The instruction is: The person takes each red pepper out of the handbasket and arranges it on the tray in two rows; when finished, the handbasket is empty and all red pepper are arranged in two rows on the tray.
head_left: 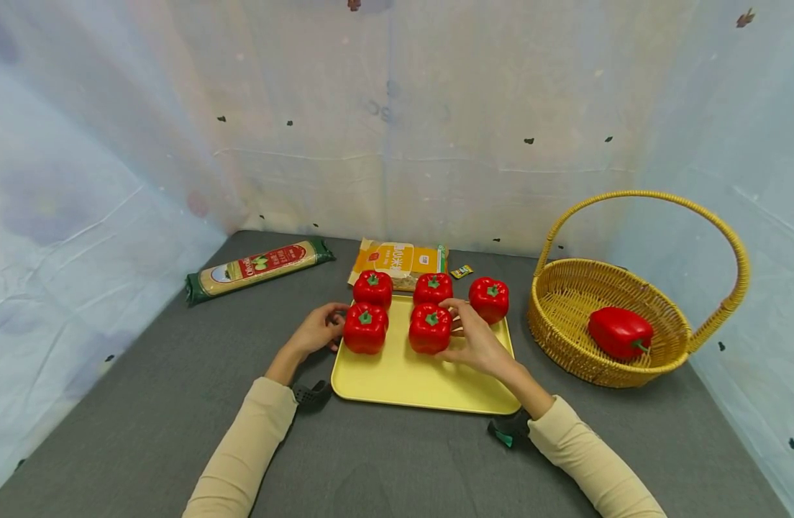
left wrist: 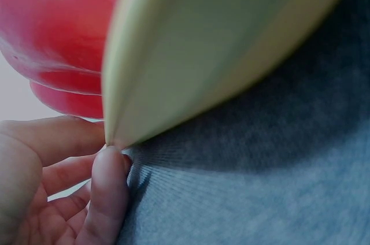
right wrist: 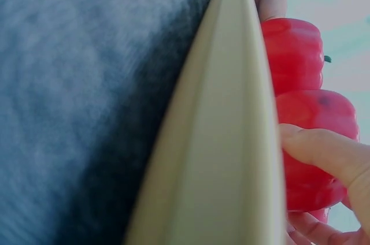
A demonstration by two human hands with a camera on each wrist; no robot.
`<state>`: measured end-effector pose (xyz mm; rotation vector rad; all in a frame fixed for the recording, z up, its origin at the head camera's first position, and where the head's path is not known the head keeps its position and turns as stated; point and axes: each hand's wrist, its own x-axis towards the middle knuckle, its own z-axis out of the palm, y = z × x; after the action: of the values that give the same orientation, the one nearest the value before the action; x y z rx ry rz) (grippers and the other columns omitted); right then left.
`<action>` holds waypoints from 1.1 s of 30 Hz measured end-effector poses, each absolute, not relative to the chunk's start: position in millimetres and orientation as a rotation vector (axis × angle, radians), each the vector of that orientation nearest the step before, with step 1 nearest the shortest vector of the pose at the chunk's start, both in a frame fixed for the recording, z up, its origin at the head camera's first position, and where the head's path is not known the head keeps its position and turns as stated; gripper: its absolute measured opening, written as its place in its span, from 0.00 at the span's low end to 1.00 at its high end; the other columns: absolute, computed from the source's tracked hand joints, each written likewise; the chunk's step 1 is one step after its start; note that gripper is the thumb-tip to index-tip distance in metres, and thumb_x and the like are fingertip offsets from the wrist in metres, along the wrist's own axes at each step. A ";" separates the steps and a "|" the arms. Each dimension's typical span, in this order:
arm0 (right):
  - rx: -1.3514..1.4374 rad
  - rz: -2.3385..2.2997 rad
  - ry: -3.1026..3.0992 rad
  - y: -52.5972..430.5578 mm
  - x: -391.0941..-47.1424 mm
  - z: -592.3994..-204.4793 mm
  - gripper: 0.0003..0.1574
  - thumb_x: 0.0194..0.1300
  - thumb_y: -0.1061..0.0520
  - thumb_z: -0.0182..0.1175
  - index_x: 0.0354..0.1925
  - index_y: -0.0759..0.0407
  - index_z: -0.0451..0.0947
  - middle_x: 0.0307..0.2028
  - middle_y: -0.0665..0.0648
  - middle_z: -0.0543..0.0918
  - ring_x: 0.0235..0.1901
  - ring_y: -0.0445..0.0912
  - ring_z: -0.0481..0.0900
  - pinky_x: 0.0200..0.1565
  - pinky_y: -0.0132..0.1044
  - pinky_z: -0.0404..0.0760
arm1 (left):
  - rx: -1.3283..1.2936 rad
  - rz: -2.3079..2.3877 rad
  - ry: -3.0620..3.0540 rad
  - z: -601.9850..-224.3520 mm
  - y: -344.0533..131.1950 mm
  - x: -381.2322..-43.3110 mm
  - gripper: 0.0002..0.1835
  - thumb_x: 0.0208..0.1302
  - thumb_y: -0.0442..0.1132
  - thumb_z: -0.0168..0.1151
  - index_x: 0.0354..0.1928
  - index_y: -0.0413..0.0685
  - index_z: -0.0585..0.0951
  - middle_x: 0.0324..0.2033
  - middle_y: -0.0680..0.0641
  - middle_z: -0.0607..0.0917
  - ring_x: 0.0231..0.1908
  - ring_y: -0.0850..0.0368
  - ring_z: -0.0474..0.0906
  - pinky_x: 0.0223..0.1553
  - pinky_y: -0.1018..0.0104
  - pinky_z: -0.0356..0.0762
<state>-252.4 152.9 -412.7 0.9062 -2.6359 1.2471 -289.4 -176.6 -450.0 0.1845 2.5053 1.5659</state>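
Observation:
Several red bell peppers with green stems stand on a yellow tray [head_left: 397,385]. My left hand [head_left: 321,327] is at the tray's left edge, next to the front-left bell pepper [head_left: 363,338]; in the left wrist view its thumb [left wrist: 110,193] and index finger pinch the tray's rim. My right hand [head_left: 480,345] holds the front-middle bell pepper [head_left: 428,334] from its right side, thumb [right wrist: 312,141] against the near side and fingers round the back. Behind these two stand a back-left bell pepper [head_left: 373,286] and a back-middle one [head_left: 432,288]. Another bell pepper [head_left: 489,299] is at the tray's back right corner.
A yellow wicker basket [head_left: 565,360] with a tall handle stands on the right, one red bell pepper [head_left: 620,332] lying inside. Behind the tray lie an orange food packet [head_left: 400,260] and a small yellow sachet [head_left: 462,271]. A long pasta packet [head_left: 257,267] is at the back left.

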 end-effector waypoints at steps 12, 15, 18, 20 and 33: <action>0.930 1.302 -2.643 154.4 -251.2 -409.7 0.57 0.40 0.63 0.77 0.64 0.56 0.56 0.48 0.63 0.70 0.43 0.55 0.78 0.44 0.48 0.80 | 0.208 1.570 2.499 -449.5 -176.5 -289.3 0.23 0.65 0.32 0.53 0.62 0.37 0.66 0.36 0.40 0.75 0.26 0.54 0.74 0.24 0.64 0.79; 0.920 1.314 -2.646 155.6 -251.5 -409.2 0.57 0.39 0.62 0.77 0.64 0.56 0.56 0.47 0.63 0.70 0.43 0.55 0.77 0.45 0.49 0.80 | 0.206 1.574 2.496 -450.3 -176.3 -289.8 0.23 0.65 0.32 0.53 0.62 0.38 0.66 0.36 0.41 0.75 0.26 0.54 0.73 0.24 0.64 0.79; 0.912 1.314 -2.654 157.9 -251.6 -406.9 0.58 0.39 0.61 0.77 0.64 0.55 0.56 0.47 0.63 0.70 0.43 0.55 0.77 0.45 0.50 0.80 | 0.212 1.573 2.496 -450.3 -176.4 -289.2 0.23 0.65 0.32 0.53 0.62 0.37 0.66 0.36 0.41 0.75 0.26 0.54 0.73 0.24 0.64 0.80; 0.916 1.310 -2.661 160.7 -251.2 -403.6 0.57 0.40 0.59 0.77 0.64 0.56 0.56 0.47 0.63 0.70 0.44 0.56 0.76 0.45 0.50 0.79 | 0.210 1.570 2.497 -450.5 -176.0 -289.4 0.23 0.65 0.32 0.53 0.62 0.38 0.66 0.36 0.41 0.75 0.26 0.54 0.73 0.24 0.64 0.80; 0.947 1.177 -2.727 204.6 -247.2 -365.3 0.29 0.51 0.56 0.71 0.51 0.59 0.74 0.44 0.57 0.79 0.43 0.52 0.78 0.46 0.49 0.78 | 0.205 1.553 2.507 -448.0 -178.2 -289.6 0.23 0.65 0.32 0.54 0.62 0.38 0.67 0.37 0.40 0.75 0.26 0.54 0.73 0.24 0.65 0.79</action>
<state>-247.2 204.6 -365.3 0.9469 -2.7270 1.1772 -289.6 -178.2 -448.0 0.2052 2.5075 1.5534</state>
